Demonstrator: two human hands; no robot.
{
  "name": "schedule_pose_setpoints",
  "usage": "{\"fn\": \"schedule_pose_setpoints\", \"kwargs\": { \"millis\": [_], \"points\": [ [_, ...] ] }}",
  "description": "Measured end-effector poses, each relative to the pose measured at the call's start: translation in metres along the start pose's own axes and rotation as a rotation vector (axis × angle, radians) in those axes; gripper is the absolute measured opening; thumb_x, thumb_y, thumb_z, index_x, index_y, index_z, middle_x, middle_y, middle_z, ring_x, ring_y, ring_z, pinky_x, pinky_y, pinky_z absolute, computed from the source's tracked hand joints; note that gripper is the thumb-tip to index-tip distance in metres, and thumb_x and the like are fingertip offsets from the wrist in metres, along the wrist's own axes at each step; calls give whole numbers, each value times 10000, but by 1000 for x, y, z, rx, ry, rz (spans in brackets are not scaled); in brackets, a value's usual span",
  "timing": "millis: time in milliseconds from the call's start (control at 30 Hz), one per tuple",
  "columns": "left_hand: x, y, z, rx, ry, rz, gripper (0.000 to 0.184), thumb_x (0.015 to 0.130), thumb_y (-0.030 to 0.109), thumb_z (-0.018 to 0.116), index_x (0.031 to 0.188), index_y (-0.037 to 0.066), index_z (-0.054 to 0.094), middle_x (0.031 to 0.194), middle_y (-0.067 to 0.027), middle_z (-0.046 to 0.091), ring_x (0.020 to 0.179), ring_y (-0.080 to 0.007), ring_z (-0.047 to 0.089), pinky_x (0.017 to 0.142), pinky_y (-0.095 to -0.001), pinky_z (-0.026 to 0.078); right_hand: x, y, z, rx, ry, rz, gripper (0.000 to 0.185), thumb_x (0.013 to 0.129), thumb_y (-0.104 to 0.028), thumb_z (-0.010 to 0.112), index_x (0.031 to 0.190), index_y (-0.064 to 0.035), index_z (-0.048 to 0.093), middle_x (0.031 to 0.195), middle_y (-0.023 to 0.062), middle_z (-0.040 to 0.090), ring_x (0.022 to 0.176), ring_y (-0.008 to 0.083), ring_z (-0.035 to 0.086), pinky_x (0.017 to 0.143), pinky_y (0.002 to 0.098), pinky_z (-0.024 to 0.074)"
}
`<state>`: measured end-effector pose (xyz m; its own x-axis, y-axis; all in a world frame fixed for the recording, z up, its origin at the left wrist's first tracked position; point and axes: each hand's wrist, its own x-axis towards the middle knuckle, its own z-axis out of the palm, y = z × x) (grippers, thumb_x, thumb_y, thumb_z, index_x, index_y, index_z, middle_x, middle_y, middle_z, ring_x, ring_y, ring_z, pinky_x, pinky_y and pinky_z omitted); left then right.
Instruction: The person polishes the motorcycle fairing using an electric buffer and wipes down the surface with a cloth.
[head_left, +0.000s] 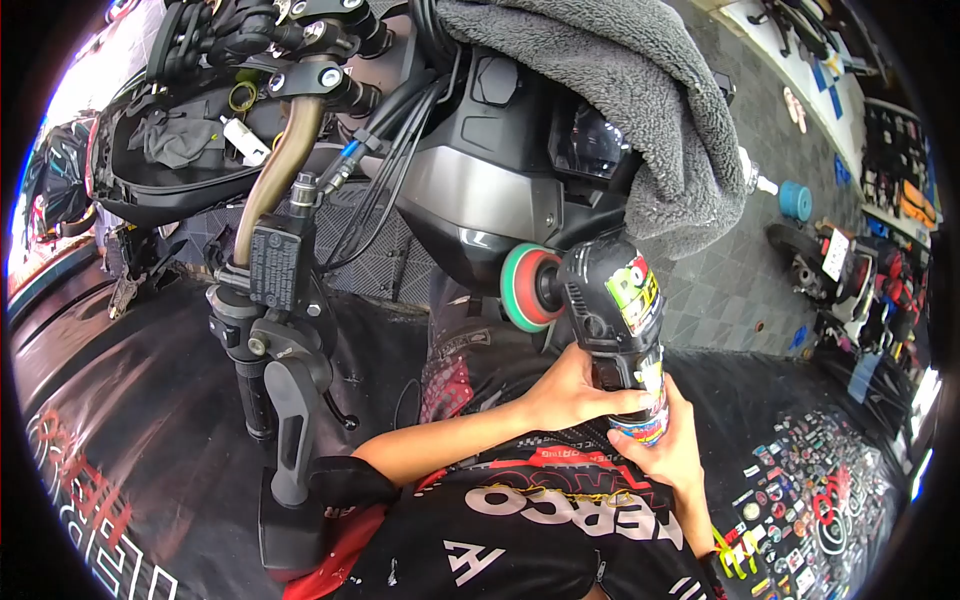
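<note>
Gripping a polisher (608,305) with both hands (578,388)

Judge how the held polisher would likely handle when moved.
Probably top-heavy, since the polisher is bulkier at its pad end. Its hard-looking casing suggests it would stay stiff, and the round pad jutting sideways might make it tip if set down.

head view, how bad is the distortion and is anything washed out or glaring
Head view: strong fisheye curving, black corners; head view, upper left: washed out white; head view, centre: sheen on the silver panel, polisher reasonably sharp.
</note>
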<state>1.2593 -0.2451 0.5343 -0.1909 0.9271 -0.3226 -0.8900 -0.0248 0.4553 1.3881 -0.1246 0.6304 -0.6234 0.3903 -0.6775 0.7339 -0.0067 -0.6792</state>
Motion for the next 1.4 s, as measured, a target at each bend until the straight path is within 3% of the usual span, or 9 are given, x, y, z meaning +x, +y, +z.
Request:
{"fn": "schedule_pose_setpoints", "kwargs": {
  "millis": [267,700,767,900,1100,1167,1300,1333,1400],
  "points": [
    [-17,33,-5,-90,-9,79,463,881,48,783,1302,10,592,1229,-88,676,1169,-179,641,1053,-371,499,5,-78,6,-200,-92,83,738,747,-281,929,1253,63,517,988,244,756,958,330,772,809,391,601],
    [-44,-2,-47,-3,55,-68,504,905,77,769,1356,-12,562,1261,-103,680,1183,-215,645,1035,-390,517,2,-64,17,-170,-6,-93,829,785,-326,902,1407,46,499,1009,230,759,971,325,770,843,399,605],
    [-54,10,-50,-23,128,-93,509,900,191,718,1340,-9,558,1226,-140,674,1157,-284,659,1037,-425,515,2,-58,24,-216,-43,-137,842,816,-450,840,1428,1,478,832,254,724,788,440,740,718,476,603],
    [-39,29,-17,37,63,174,789,815,420,780,1401,49,405,1252,-168,620,1249,-298,599,1121,-456,446,-7,-57,24,-296,-85,-99,831,805,-405,809,1431,9,453,821,276,719,770,485,710,739,533,591],
    [-30,12,-10,158,52,-8,711,841,346,768,1397,3,487,1305,-188,630,1258,-308,603,1122,-457,451,-20,-5,24,-190,64,-170,749,808,-403,843,1316,34,508,772,266,704,708,442,715,675,474,591],
    [-31,-7,-26,115,-25,7,783,829,415,826,1391,-14,491,1371,-221,606,1277,-316,608,1113,-455,472,-22,5,27,-185,26,-108,744,800,-387,867,1308,32,522,843,251,726,764,397,747,704,445,599],
    [-41,4,-26,303,-65,-82,642,845,149,791,1402,46,489,1426,-180,600,1244,-240,616,1084,-400,485,-15,35,40,-126,53,-257,794,728,-322,929,1331,7,532,995,225,749,885,352,767,808,418,598],
    [-42,5,-24,239,-38,-15,561,846,121,822,1361,25,624,1291,-71,675,1151,-166,642,1041,-354,512,-11,37,39,-86,-18,-231,821,692,-288,949,1328,24,535,1016,200,747,925,299,755,844,389,582],
    [-39,-8,-41,249,-97,48,631,833,145,831,1401,17,587,1355,-105,652,1244,-201,611,1093,-389,477,8,41,39,-16,-110,-220,877,637,-243,971,1333,56,530,1076,176,733,1003,248,726,921,370,549]
  ]
}}
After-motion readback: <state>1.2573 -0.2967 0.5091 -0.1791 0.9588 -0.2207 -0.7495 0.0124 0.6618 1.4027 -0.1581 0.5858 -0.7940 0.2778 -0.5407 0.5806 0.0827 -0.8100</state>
